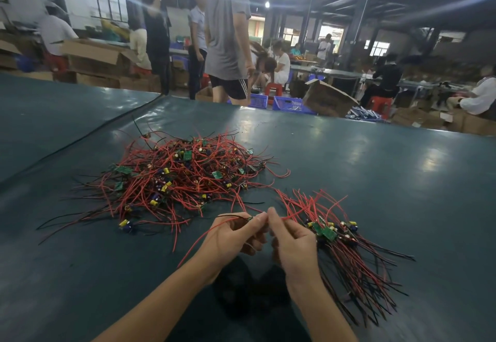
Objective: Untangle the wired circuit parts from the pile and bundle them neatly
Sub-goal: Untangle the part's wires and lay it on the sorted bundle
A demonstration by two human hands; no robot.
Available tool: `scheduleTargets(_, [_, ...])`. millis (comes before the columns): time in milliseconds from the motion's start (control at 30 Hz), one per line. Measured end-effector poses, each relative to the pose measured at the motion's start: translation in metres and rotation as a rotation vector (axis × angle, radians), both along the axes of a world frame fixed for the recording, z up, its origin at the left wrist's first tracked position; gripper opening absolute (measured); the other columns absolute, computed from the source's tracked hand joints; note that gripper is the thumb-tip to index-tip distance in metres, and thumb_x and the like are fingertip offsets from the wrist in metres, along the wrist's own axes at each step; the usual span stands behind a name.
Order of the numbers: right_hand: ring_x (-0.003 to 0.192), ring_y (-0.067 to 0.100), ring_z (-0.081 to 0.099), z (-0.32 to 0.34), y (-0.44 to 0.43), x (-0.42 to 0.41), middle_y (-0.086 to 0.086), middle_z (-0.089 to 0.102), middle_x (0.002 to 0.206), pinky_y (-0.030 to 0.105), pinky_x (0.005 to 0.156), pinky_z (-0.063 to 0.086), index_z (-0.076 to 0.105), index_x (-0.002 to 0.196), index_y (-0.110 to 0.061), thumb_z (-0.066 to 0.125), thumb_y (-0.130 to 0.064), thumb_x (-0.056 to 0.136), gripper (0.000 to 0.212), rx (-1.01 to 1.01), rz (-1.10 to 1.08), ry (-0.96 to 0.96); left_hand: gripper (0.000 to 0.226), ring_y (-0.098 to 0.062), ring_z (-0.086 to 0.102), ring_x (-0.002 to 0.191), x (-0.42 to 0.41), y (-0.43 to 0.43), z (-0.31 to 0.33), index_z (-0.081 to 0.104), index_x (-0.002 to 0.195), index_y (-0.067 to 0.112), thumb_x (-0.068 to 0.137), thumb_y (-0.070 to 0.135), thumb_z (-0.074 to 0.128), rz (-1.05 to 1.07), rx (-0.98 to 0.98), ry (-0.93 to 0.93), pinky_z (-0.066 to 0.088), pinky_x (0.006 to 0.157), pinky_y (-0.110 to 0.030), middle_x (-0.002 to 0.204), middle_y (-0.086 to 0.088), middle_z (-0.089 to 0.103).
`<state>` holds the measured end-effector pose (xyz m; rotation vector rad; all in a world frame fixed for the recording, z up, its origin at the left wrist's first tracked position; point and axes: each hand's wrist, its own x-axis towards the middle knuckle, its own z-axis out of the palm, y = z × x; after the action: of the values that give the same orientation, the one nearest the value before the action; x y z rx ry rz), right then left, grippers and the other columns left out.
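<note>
Dark green table (375, 180): big tangled pile of red and black wired circuit parts (177, 180) centre, sorted bundle (346, 250) at right. Left hand (233, 234) and right hand (292, 239) each grip pinched on one red-wired part (249, 219). Step looks like freeing one part; next, lay it aligned on the bundle.

Bare table (375, 170) is left open right of and beyond the tangled pile (177, 178), while the near-right side is blocked by the sorted bundle (346, 250), a narrow gap being left between them.
</note>
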<state>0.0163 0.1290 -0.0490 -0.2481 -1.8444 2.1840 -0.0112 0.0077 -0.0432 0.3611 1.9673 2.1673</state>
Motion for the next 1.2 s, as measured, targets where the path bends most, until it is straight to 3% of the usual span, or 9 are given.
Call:
scheduleTargets(100, [0.073,0.018,0.072,-0.001,-0.008,0.002,0.003,0.075,0.073,0.032,0.072,0.061,0.079,0.07,-0.029,0.061,-0.039,0.085,0.026,0.075,0.007,0.044,0.038,-0.015,0.065,0.06,0.0,-0.002,-0.002,0.071,0.063,0.019,0.075,0.055,0.074,0.018,-0.046,0.025,0.05,0.057,-0.022,0.063,-0.005,0.068])
scheduleTargets(200, [0.073,0.021,0.07,-0.003,-0.004,-0.002,0.009,0.074,0.071,0.044,0.077,0.059,0.079,0.07,-0.027,0.062,-0.026,0.094,0.029,0.048,-0.067,0.014,0.037,-0.015,0.064,0.059,0.0,-0.003,-0.005,0.069,0.063,0.014,0.081,0.046,0.072,0.024,-0.087,0.065,0.049,0.058,-0.023,0.063,-0.006,0.067])
scheduleTargets(267, [0.059,0.015,0.059,-0.002,0.002,-0.004,0.018,0.064,0.062,0.041,0.061,0.056,0.08,0.071,-0.026,0.062,-0.025,0.095,0.029,0.001,-0.132,-0.031,0.033,-0.016,0.063,0.058,0.001,0.0,-0.005,0.068,0.057,0.019,0.083,0.039,0.073,0.019,-0.07,0.073,0.05,0.059,-0.025,0.061,-0.006,0.066])
scheduleTargets(333, [0.042,0.004,0.04,0.001,0.014,-0.007,0.001,0.049,0.053,0.024,0.04,0.04,0.08,0.07,-0.025,0.064,-0.025,0.094,0.029,-0.082,-0.204,-0.061,0.033,-0.015,0.061,0.055,0.001,0.001,-0.002,0.067,0.052,0.021,0.079,0.038,0.074,0.031,-0.037,0.069,0.049,0.056,-0.024,0.06,-0.005,0.064])
scheduleTargets(467, [0.037,0.002,0.027,0.005,0.041,-0.011,-0.007,0.045,0.056,0.016,0.033,0.024,0.076,0.074,-0.013,0.062,-0.019,0.095,0.026,-0.289,-0.266,-0.05,0.033,-0.014,0.057,0.05,-0.002,-0.006,0.003,0.065,0.051,0.018,0.078,0.033,0.076,0.05,0.032,0.078,0.047,0.052,-0.023,0.058,-0.003,0.063])
scheduleTargets(800, [0.04,0.006,0.029,0.009,0.036,-0.005,-0.003,0.049,0.06,0.017,0.036,0.023,0.077,0.077,-0.01,0.055,-0.017,0.097,0.03,-0.296,-0.104,0.108,0.034,-0.006,0.058,0.053,-0.009,-0.014,0.004,0.075,0.06,0.02,0.057,0.055,0.074,0.294,0.204,-0.077,0.047,0.048,-0.018,0.065,-0.003,0.07])
scheduleTargets(900, [0.041,0.007,0.033,0.011,0.032,-0.002,-0.003,0.051,0.06,0.018,0.037,0.024,0.077,0.073,-0.012,0.056,-0.035,0.092,0.037,-0.301,-0.042,0.137,0.035,-0.008,0.055,0.048,-0.012,-0.014,0.004,0.073,0.064,0.016,0.061,0.051,0.073,0.297,0.327,-0.163,0.045,0.044,-0.019,0.065,-0.004,0.068])
scheduleTargets(1033, [0.042,0.007,0.034,0.008,0.03,-0.001,-0.003,0.052,0.06,0.018,0.037,0.027,0.077,0.078,-0.01,0.046,-0.064,0.079,0.062,-0.347,0.009,0.104,0.04,-0.014,0.057,0.05,-0.017,-0.018,0.004,0.067,0.06,0.018,0.069,0.057,0.065,0.172,0.387,-0.206,0.046,0.046,-0.023,0.066,-0.006,0.065])
scheduleTargets(1200, [0.042,0.006,0.035,0.005,0.016,0.0,-0.008,0.048,0.054,0.018,0.042,0.028,0.079,0.078,-0.016,0.055,-0.058,0.075,0.049,-0.085,0.072,-0.043,0.045,-0.015,0.058,0.055,-0.011,-0.015,0.002,0.062,0.069,0.018,0.063,0.062,0.07,-0.186,0.196,-0.277,0.048,0.054,-0.024,0.064,-0.003,0.06])
